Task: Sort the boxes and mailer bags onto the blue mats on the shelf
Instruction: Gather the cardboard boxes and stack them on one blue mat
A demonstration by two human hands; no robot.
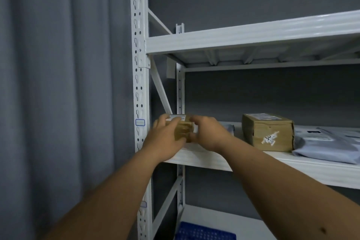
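Note:
A small taped cardboard box with a white label sits at the left end of the white middle shelf. My left hand grips its left side and my right hand grips its right side. A larger cardboard box with a torn sticker stands further right on the same shelf. A grey mailer bag lies to the right of it. Behind my right hand another grey mailer bag is partly hidden. A blue mat lies on the bottom shelf.
A white upright post with slots stands at the shelf's left edge, with a diagonal brace behind it. The upper shelf hangs above. Grey curtains cover the left side, a grey wall is behind.

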